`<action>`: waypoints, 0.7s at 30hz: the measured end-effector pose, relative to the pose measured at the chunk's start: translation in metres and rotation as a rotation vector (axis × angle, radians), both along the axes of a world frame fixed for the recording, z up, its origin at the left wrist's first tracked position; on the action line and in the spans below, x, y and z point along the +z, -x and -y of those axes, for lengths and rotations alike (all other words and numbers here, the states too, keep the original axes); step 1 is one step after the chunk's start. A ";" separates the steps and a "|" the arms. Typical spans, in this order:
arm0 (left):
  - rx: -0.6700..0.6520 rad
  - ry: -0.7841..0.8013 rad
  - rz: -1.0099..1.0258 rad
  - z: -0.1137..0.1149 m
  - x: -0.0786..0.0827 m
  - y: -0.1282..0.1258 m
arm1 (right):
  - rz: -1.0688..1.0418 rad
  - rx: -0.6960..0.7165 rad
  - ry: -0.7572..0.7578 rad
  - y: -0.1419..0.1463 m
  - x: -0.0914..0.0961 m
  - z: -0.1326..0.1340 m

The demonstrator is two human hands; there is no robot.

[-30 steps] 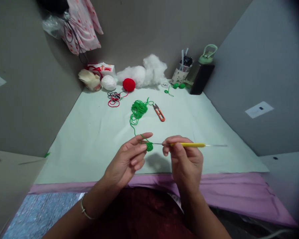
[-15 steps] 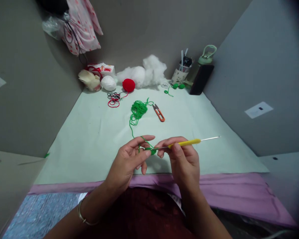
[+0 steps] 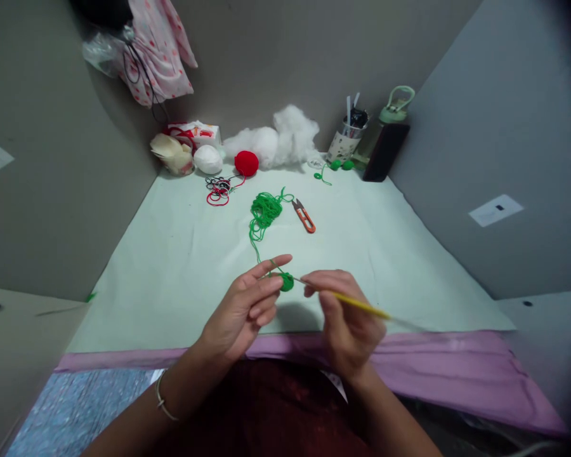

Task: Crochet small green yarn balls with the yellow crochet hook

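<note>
My left hand (image 3: 247, 308) pinches a small green crocheted piece (image 3: 286, 282) between thumb and fingers, with the green strand running over its index finger. My right hand (image 3: 345, 317) grips a yellow-handled crochet hook (image 3: 359, 304), whose metal tip sits in the green piece and whose handle slants down to the right. The strand leads back to a loose heap of green yarn (image 3: 264, 209) on the pale green table cover (image 3: 181, 254).
Orange thread snips (image 3: 304, 216) lie beside the yarn heap. At the back are a red yarn ball (image 3: 246, 162), a white ball (image 3: 207, 158), white stuffing (image 3: 280, 139), tangled red and black thread (image 3: 217, 188), a cup of tools (image 3: 346, 138) and a dark bottle (image 3: 385, 149). A purple cloth (image 3: 457, 368) edges the table.
The hook's handle has swung from pointing up and right to slanting down and right. My right hand has turned with it. My left hand keeps its pinch on the green piece.
</note>
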State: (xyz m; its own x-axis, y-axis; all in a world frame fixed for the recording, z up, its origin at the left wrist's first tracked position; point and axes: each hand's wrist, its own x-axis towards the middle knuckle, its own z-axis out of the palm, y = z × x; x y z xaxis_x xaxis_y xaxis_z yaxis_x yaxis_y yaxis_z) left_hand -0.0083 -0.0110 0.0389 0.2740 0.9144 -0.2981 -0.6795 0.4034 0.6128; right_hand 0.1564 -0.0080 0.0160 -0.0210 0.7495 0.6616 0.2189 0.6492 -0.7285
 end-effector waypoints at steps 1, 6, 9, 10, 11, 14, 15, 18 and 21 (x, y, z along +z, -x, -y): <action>0.015 -0.007 0.002 -0.001 0.001 0.002 | -0.136 0.044 0.092 0.001 0.003 -0.002; 0.017 -0.122 -0.108 0.001 0.001 -0.001 | -0.306 0.214 0.295 0.004 0.009 -0.009; 0.054 -0.159 -0.168 0.004 -0.002 -0.007 | -0.151 0.106 0.209 0.005 0.006 -0.006; 0.075 -0.159 -0.171 0.004 -0.003 -0.008 | -0.076 0.062 0.149 0.005 0.004 -0.004; 0.090 -0.150 -0.160 0.004 -0.003 -0.009 | 0.008 0.018 0.075 0.005 0.003 -0.001; 0.036 -0.074 -0.070 0.001 -0.002 -0.007 | 0.183 -0.044 -0.084 0.003 0.000 0.002; 0.009 -0.042 -0.035 -0.001 -0.002 -0.004 | 0.156 -0.045 -0.083 0.002 0.000 0.002; 0.002 0.007 0.025 -0.004 0.002 0.001 | -0.142 0.006 0.086 0.001 0.005 -0.005; 0.030 -0.048 -0.022 -0.003 0.004 0.002 | -0.370 0.125 0.279 0.003 0.009 -0.011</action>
State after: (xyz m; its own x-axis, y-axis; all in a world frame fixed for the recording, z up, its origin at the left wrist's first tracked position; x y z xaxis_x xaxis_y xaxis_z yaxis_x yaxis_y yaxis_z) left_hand -0.0104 -0.0080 0.0429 0.2404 0.9354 -0.2592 -0.6767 0.3529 0.6462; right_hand 0.1534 0.0026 0.0250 0.0762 0.9065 0.4154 -0.1552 0.4223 -0.8931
